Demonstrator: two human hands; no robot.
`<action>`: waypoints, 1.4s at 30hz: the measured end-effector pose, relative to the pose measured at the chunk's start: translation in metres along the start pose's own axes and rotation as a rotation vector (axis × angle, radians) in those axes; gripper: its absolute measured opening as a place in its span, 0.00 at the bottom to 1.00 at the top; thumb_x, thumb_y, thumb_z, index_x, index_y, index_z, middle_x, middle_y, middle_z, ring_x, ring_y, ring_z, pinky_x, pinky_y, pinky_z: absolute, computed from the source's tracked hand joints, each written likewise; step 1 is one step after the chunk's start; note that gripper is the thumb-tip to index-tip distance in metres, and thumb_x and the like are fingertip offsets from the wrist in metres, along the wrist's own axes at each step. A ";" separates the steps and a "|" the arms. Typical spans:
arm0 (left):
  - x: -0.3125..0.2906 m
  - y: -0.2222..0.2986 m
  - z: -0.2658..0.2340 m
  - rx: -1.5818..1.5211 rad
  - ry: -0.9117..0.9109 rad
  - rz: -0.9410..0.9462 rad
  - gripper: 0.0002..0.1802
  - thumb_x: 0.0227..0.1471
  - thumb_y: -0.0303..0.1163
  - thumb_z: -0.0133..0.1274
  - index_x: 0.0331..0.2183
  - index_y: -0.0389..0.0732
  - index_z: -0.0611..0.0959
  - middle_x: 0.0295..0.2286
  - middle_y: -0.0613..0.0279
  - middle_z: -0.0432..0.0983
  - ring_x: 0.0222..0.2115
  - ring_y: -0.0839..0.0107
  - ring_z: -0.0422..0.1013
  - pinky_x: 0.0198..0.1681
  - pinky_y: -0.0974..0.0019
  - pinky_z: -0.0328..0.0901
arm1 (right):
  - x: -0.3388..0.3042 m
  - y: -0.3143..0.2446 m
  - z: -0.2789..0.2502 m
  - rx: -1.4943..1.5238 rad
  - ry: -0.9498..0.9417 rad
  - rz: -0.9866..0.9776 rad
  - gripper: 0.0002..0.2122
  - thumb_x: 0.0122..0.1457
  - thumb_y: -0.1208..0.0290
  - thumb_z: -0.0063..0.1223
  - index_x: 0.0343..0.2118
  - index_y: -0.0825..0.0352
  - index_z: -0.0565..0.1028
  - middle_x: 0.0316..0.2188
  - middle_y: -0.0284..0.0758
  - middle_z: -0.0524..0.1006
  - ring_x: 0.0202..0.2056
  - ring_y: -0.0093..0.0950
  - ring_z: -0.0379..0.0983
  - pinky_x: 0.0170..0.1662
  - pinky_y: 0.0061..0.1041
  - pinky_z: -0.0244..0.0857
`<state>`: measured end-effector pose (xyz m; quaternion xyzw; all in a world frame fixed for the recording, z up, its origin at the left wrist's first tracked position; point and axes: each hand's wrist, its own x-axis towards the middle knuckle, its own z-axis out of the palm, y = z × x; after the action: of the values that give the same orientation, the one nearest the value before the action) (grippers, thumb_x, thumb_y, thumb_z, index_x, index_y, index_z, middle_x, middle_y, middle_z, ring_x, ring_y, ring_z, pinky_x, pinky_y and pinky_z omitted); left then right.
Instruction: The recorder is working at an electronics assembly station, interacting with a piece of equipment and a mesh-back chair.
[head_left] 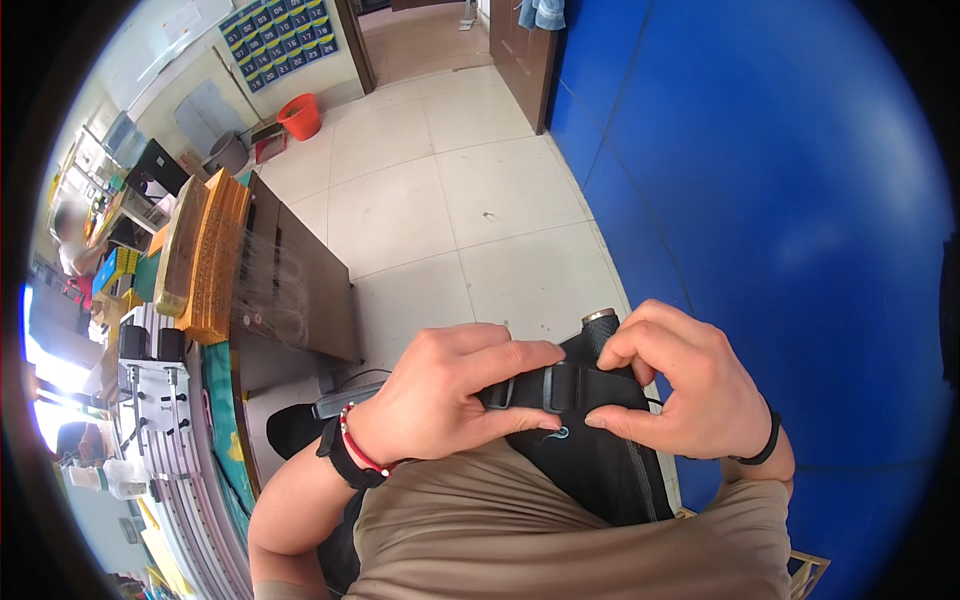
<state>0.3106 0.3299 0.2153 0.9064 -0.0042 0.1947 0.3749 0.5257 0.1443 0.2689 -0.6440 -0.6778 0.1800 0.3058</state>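
Observation:
In front of my body lies a black fabric piece (pixel 600 470) with a stitched seam and a small blue mark; I cannot tell whether it is a bag or clothing. Across it runs a black strap with a dark buckle (pixel 562 387). My left hand (pixel 440 390) closes on the strap's left side, index finger above and thumb below, beside a second loop. From the right, my right hand (pixel 690 385) pinches the strap with bent fingers and thumb. Just beyond those fingers a dark cylinder with a silver-coloured end (pixel 598 318) sticks up. My palms hide part of the strap.
On the left stands a bench with a green top (pixel 225 420), metal rails (pixel 165 430) and stacked orange-brown boards (pixel 215 255). A blue wall (pixel 760 220) rises close on my right. Pale floor tiles (pixel 390 205) lead to an orange bucket (pixel 300 117) and a doorway. Someone sits far left.

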 end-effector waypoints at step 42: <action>-0.031 -0.061 0.059 -0.201 -0.061 -0.137 0.23 0.49 0.26 0.73 0.46 0.35 0.83 0.37 0.51 0.82 0.40 0.51 0.78 0.48 0.54 0.72 | 0.002 0.105 0.009 0.311 -0.466 0.072 0.18 0.54 0.83 0.57 0.50 0.70 0.81 0.43 0.37 0.83 0.32 0.29 0.80 0.39 0.29 0.74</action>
<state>0.3117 0.3296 0.1245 0.8678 0.0267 0.1397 0.4760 0.6001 0.1587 0.1958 -0.5541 -0.6708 0.4359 0.2303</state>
